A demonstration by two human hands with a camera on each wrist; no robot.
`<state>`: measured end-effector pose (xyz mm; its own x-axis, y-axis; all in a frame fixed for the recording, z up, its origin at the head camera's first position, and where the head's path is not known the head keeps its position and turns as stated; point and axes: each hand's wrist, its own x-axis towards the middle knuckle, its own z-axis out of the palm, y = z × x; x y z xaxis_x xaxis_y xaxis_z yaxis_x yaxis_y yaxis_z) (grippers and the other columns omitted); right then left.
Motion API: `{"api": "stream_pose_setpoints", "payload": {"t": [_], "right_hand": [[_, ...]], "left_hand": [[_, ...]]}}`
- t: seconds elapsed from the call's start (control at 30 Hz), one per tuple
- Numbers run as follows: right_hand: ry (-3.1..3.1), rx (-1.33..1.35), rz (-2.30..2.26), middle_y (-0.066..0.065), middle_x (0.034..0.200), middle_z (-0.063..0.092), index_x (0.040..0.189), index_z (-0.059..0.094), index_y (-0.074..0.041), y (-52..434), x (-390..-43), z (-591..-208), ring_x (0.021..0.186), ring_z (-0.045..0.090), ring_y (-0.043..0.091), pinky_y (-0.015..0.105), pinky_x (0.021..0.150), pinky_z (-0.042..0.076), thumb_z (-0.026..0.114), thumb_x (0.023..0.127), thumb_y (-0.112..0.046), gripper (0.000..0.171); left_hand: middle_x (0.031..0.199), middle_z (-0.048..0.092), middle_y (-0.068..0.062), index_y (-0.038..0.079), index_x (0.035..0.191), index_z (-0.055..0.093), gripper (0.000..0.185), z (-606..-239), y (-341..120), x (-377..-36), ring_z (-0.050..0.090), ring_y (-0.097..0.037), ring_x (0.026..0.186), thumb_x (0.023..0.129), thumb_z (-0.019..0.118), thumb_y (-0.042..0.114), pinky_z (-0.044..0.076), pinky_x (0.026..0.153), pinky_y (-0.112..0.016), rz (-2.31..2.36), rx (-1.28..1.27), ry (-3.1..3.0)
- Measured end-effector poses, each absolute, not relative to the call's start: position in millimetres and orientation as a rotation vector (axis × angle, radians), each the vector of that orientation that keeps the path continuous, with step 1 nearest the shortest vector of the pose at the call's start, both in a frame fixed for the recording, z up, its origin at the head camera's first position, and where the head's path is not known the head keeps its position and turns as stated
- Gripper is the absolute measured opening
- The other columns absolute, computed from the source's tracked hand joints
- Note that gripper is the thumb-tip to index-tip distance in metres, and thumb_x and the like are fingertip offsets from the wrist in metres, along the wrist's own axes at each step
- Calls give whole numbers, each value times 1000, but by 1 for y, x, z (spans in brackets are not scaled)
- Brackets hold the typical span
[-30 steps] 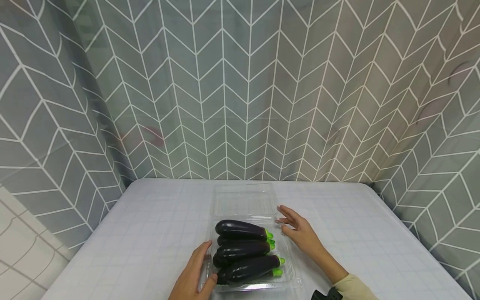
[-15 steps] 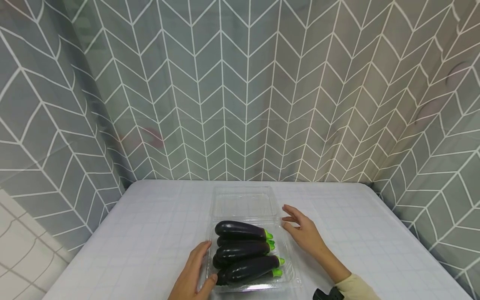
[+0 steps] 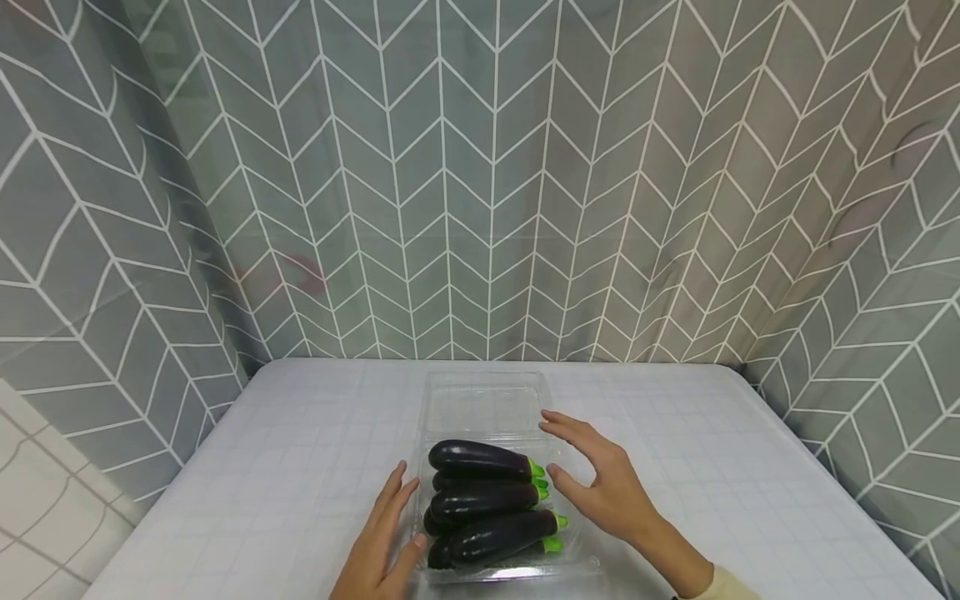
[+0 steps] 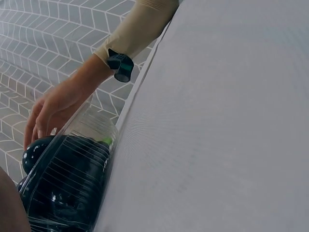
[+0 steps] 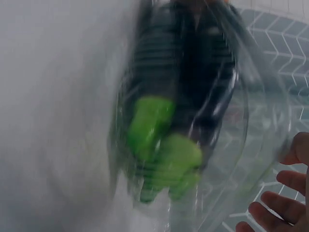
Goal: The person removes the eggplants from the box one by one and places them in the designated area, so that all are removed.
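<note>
A clear plastic clamshell box (image 3: 579, 546) stands on the white table with its lid (image 3: 486, 408) folded back toward the far edge. Several glossy dark eggplants (image 3: 487, 502) are piled in the base, green caps (image 3: 551, 546) pointing right. My left hand (image 3: 378, 537) lies along the box's left wall with fingers extended and thumb near the front left. Over the right side of the box hovers my right hand (image 3: 603, 475), fingers spread and thumb apart, close to the caps. In the right wrist view, its fingers (image 5: 282, 208) are beside the clear wall, with nothing between them.
A white cloth-covered table (image 3: 322, 433) extends on both sides of the box. Grey curtains (image 3: 465, 183) with white chevron lines enclose it at the back and sides. A black strap device (image 4: 120, 65) sits on the right wrist.
My right hand first drew slightly away from the box, then came left over its right edge with the thumb spreading. My left fingers have loosened and straightened at the left wall.
</note>
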<state>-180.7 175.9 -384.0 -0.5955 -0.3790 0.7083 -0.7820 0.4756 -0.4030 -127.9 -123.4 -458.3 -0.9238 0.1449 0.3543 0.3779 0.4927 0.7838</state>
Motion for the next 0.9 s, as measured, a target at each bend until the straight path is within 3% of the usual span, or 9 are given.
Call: {"api": "stream_pose_setpoints", "payload": {"t": [0.1,0.3,0.53,0.67,0.77,0.8,0.9], "right_hand": [[-2146,1054,999,6,128,55,123,59,-10,167,-169,-377,113,54,27,18,93,40,69,73,5,53],[-2080,1222,1064,5,121,57,122,60,-13,166,-169,-395,107,55,22,20,88,45,67,75,3,51],[-2075,1335,1078,3,119,57,119,61,-15,162,-162,-400,105,55,23,20,86,46,66,75,6,49],[-2055,1386,1061,2,117,57,114,62,-16,159,-156,-394,103,56,24,21,87,45,66,73,7,47],[-2016,1442,1050,2,114,57,112,62,-14,158,-155,-392,99,57,23,22,85,46,67,72,8,47],[-2010,1456,1053,2,114,57,111,62,-14,158,-155,-393,98,57,22,22,84,47,68,71,9,46],[-2015,1477,1051,2,112,57,108,63,-13,159,-160,-400,97,56,20,22,82,47,68,72,7,42]], "left_hand": [[154,17,1,29,145,32,59,-459,-124,-128,22,-25,136,93,58,22,23,94,-71,-1384,-512,-2477],[153,20,6,31,146,30,57,-459,-127,-129,22,-15,136,95,54,20,24,97,-67,-1349,-553,-2496],[149,30,1,14,141,42,49,-460,-130,-132,25,-31,135,94,54,12,24,96,-68,-1225,-602,-2475],[149,31,-1,12,140,43,48,-462,-131,-133,27,-33,133,94,54,10,20,108,-45,-1172,-659,-2455],[149,32,-3,12,140,43,48,-463,-131,-133,29,-32,132,93,54,10,12,108,-23,-1127,-686,-2432],[149,32,-2,12,140,43,48,-463,-131,-133,29,-30,133,94,54,11,12,107,-21,-1114,-684,-2431],[148,32,-2,12,140,43,48,-463,-130,-133,30,-25,133,93,55,13,25,107,-39,-1086,-669,-2438]]}}
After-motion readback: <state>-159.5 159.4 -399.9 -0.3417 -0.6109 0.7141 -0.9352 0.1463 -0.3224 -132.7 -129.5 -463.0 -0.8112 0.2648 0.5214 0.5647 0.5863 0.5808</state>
